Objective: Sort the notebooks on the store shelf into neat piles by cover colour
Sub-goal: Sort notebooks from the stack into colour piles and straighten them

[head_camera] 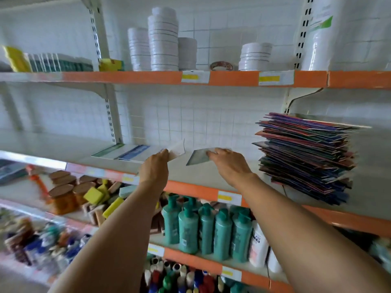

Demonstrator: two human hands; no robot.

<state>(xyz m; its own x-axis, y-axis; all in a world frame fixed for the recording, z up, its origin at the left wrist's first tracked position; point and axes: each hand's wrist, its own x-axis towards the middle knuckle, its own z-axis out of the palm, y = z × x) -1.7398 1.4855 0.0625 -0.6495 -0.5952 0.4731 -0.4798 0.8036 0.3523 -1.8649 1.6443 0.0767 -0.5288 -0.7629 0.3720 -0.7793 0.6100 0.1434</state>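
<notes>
Both arms reach up and forward to the middle shelf (211, 176), each hand busy with its own notebook. The left hand (155, 168) pinches a pale, white-backed notebook (177, 150) by its near edge, wrist turned so the cover tilts up off the shelf. The right hand (227, 163) lies palm down, fingers spread over a grey-green notebook (198, 158); blur keeps me from telling whether it grips the cover or only presses on it. Just beyond and left of the left hand lie two started piles, a green-edged notebook (108, 150) and a blue-edged notebook (135, 152), flat and side by side. Well off to the right of the right hand leans the big unsorted stack (304, 157), its edges ragged and fanned. To do this step well, I'd say read each cover before letting go, slide the grey-green one onto the green pile if the shade matches, and square its corners flush. The pale one probably wants a fresh spot beside the blue. Keep the right forearm clear of that leaning stack.
</notes>
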